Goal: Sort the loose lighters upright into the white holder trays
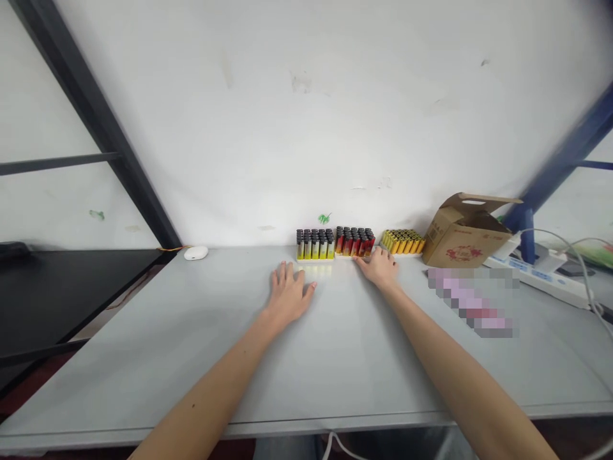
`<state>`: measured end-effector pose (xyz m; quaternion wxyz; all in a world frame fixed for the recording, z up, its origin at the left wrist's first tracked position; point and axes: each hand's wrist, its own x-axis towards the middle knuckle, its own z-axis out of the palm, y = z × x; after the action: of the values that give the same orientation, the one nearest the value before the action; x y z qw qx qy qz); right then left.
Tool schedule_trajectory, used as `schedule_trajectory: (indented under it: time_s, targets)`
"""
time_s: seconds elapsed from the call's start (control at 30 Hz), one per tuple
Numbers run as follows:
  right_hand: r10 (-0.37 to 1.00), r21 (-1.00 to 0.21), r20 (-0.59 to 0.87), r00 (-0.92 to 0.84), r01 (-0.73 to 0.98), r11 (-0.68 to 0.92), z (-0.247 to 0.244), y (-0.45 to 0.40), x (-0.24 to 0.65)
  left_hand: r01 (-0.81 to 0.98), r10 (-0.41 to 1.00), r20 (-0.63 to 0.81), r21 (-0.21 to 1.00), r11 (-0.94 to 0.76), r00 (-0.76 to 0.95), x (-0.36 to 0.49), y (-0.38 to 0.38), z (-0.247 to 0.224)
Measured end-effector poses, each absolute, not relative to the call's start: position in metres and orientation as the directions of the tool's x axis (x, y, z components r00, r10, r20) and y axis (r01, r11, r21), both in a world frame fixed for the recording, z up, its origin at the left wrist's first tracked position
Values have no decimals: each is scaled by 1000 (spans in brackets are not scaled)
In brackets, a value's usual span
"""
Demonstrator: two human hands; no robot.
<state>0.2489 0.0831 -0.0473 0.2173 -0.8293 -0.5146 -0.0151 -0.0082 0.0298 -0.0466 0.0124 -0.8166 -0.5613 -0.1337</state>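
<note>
Three trays of upright batteries stand in a row against the wall: black-topped yellow-green batteries (315,245), black-topped red batteries (354,242) and yellow batteries (403,241). My left hand (289,295) rests on the grey table, fingers spread, in front and to the left of the yellow-green batteries, holding nothing. At the front of the red batteries' tray is my right hand (378,267), its thumb by the tray's front edge and its fingers between the red and the yellow batteries. Whether it grips the tray is unclear.
An open cardboard box (464,236) stands right of the yellow batteries. Farther right lies a white power strip (541,281) with cables. A blurred pink item (469,301) lies nearer. A white case (196,253) is at the back left of the table (191,358).
</note>
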Motion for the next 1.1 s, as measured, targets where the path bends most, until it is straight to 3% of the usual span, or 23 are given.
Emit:
schedule_trajectory:
  time_s: [0.2,0.37,0.47,0.57,0.63,0.77,1.1]
  targets:
    - [835,-355,259,485,852,-385,-49,86,253,888,888,288,189,-419,358,-11,39,-50]
    - [814,-454,320,485,833,-318,-53,67,245,880,894,342,273,-389,289,-19,54,-52]
    - [880,-507,367,303,858,-84,-49,52,228,834,884,350,347,-429,310,-27,65,-51]
    - [916,-598,397,68,776,202,-47,42,206,787,876,341,406,-465,342,-34,74,-51]
    - [915,-622,403,-14,729,285,-49,41,193,791,897,276,429,-435,344,-36,76,-51]
    - [954,-645,290,-68,723,248,-58,44,183,826,910,150,383,-413,385,-35,74,-50]
    - [993,-646,110,36,762,43,-47,55,174,838,894,76,320,-442,443,-35,73,-47]
